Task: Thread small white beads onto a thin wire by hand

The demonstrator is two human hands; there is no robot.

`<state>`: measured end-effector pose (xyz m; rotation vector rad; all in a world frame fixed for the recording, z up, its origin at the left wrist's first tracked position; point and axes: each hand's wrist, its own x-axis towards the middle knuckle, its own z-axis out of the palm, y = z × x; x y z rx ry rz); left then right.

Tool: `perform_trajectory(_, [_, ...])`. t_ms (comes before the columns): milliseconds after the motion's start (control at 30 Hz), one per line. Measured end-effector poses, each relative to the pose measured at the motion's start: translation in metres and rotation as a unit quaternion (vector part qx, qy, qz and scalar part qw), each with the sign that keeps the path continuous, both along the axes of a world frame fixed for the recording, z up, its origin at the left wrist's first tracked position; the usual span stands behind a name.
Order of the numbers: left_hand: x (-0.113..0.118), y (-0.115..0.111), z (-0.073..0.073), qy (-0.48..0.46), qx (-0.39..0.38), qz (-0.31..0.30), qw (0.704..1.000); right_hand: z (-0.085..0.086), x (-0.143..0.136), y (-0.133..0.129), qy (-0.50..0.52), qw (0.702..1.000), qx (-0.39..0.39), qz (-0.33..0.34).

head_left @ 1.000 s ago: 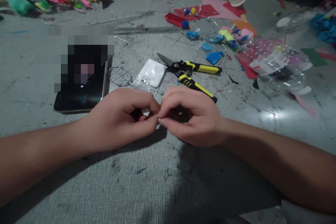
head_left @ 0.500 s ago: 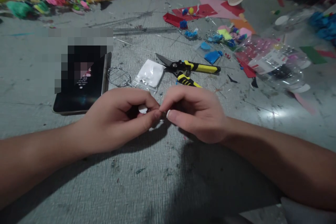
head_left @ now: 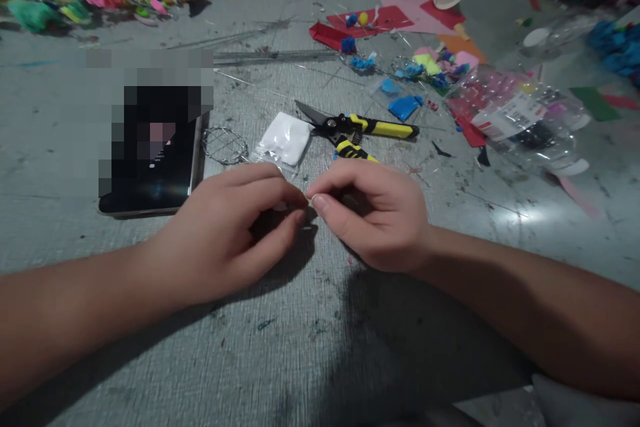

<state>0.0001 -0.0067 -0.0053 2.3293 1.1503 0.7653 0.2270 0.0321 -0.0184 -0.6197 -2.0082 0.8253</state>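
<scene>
Over the table (head_left: 280,347), left hand (head_left: 220,233) cups white piece (head_left: 281,205).

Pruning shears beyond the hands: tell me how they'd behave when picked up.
The pruning shears probably feel heavy for their size, judging by the metallic blade. Squeezing the handles would likely meet springy resistance, given the coil spring between them. They seem unlikely to roll, lying with handles spread.
</scene>
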Motion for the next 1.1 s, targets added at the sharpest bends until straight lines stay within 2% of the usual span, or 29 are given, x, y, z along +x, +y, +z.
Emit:
perform_trajectory(100, [-0.001, -0.001, -0.003, 0.081, 0.049, 0.001, 0.996, -0.001, 0.000, -0.001, 0.004, 1.000, -0.018, -0.008])
perform_trajectory(200, [0.000, -0.002, -0.003, 0.102, 0.088, 0.002, 0.991, -0.002, 0.000, -0.002, 0.017, 0.999, -0.040, -0.007])
perform_trajectory(300, [0.001, -0.004, -0.002, 0.097, 0.110, -0.020, 0.989, -0.004, -0.001, -0.003, 0.039, 0.997, -0.064, -0.006])
perform_trajectory(400, [0.002, -0.006, -0.006, 0.081, 0.092, -0.040, 0.992, -0.005, -0.002, -0.003, 0.049, 0.996, -0.074, -0.010])
perform_trajectory(600, [0.002, -0.004, -0.017, 0.049, 0.093, -0.043, 0.994, -0.005, -0.002, -0.002, 0.060, 0.995, -0.075, -0.001])
perform_trajectory(733, [0.002, -0.004, -0.016, 0.040, 0.091, -0.042, 0.994, -0.007, -0.002, -0.001, 0.078, 0.992, -0.095, 0.013])
perform_trajectory(867, [0.002, -0.002, -0.004, -0.018, 0.014, -0.007, 1.000, -0.007, -0.002, 0.000, 0.088, 0.991, -0.098, 0.016])
perform_trajectory(967, [0.002, -0.001, 0.005, -0.145, -0.103, 0.064, 0.982, -0.005, -0.001, 0.001, 0.089, 0.991, -0.101, 0.022])
perform_trajectory(1033, [0.004, -0.002, 0.008, -0.260, -0.209, 0.106, 0.937, -0.003, 0.000, 0.001, 0.079, 0.992, -0.094, 0.022])
perform_trajectory(1100, [0.007, -0.003, 0.009, -0.358, -0.308, 0.132, 0.872, -0.001, 0.000, 0.001, 0.063, 0.995, -0.070, 0.021])
